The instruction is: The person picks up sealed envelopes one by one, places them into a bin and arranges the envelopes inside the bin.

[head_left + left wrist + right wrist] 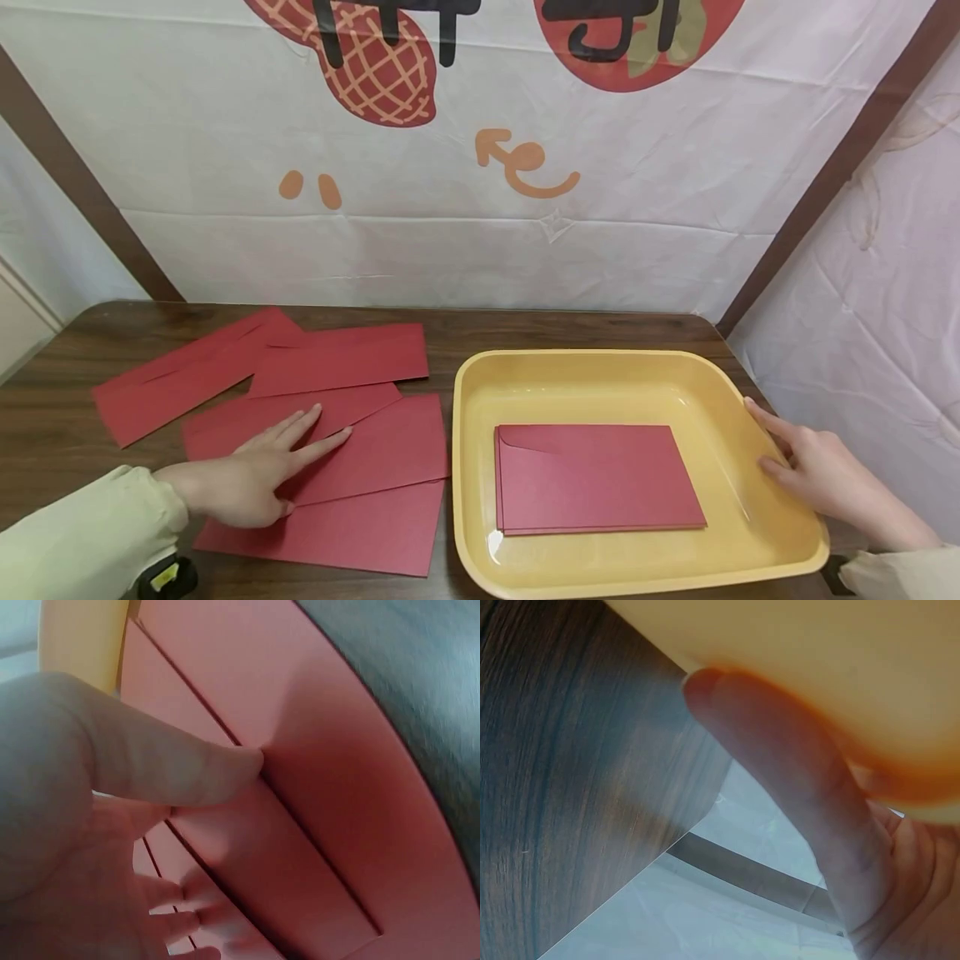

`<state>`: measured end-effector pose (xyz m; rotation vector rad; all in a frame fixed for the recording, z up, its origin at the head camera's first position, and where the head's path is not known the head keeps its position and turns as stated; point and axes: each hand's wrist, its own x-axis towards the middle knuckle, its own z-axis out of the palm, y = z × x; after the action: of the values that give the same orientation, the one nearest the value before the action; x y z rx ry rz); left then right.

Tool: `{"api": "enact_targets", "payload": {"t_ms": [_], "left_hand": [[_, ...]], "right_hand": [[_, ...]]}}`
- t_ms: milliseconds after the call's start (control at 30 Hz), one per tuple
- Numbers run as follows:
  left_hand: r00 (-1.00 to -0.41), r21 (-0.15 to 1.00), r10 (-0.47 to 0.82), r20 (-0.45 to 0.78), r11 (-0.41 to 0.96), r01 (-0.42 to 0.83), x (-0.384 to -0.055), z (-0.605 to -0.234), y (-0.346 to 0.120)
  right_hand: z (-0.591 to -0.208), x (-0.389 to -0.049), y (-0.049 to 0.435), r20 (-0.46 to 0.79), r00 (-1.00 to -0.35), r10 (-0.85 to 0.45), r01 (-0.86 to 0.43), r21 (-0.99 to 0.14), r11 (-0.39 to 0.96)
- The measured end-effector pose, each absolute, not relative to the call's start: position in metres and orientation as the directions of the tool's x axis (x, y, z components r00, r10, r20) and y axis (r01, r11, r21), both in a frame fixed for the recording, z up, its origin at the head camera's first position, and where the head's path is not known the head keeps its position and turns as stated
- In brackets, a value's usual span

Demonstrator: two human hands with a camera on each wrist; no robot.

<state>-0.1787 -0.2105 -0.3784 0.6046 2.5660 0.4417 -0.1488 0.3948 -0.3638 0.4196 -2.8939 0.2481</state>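
Observation:
On the left, my left hand (258,475) lies with spread, straight fingers over several overlapping red envelopes (390,450). In the left wrist view its thumb (217,772) touches the edge of one envelope (262,855), which overlaps a lower one (360,802). At the right side of a yellow tray (600,562), my right hand (817,467) grips the rim, one finger along it and another digit inside the wall. The right wrist view shows a digit (772,742) against the tray's yellow surface (840,645). Inside the tray rests a neat stack of red envelopes (600,483).
Two more red envelopes (180,375) (352,358) lie at the back left of the dark wooden table (442,329). A white printed cloth (412,258) hangs behind the table, and another pale cloth (862,308) is at the right. The tray stands close to the table's right edge.

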Motion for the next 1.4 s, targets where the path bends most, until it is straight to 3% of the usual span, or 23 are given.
{"api": "enact_targets", "payload": {"t_ms": [133,267,367,567,900,1200,1400], "left_hand": [[-0.821,0.380,0.483,-0.306,0.852,0.360,-0.174,-0.382,-0.212],[-0.886,0.243,0.453,-0.097,0.874,0.421,-0.164,-0.383,-0.204],[-0.937,0.163,0.349,0.008,0.924,0.345,-0.159,-0.380,-0.196],[-0.974,0.151,0.189,-0.121,0.974,0.170,-0.160,-0.373,-0.194],[-0.979,0.124,0.188,-0.080,0.976,0.178,-0.164,-0.379,-0.197],[-0.986,0.181,0.107,-0.131,0.980,0.083,-0.174,-0.378,-0.207],[-0.984,0.206,0.115,-0.133,0.975,0.086,-0.180,-0.376,-0.209]], "right_hand": [[-0.365,-0.148,0.394,0.216,-0.942,-0.257,-0.290,-0.141,0.947],[-0.366,-0.148,0.394,0.231,-0.937,-0.262,-0.298,-0.136,0.945],[-0.366,-0.149,0.394,0.243,-0.934,-0.261,-0.299,-0.135,0.945],[-0.365,-0.149,0.395,0.229,-0.938,-0.262,-0.299,-0.144,0.943],[-0.362,-0.150,0.395,0.226,-0.937,-0.266,-0.302,-0.143,0.943],[-0.364,-0.149,0.394,0.228,-0.937,-0.264,-0.299,-0.134,0.945],[-0.364,-0.148,0.395,0.233,-0.937,-0.259,-0.294,-0.132,0.947]]}}
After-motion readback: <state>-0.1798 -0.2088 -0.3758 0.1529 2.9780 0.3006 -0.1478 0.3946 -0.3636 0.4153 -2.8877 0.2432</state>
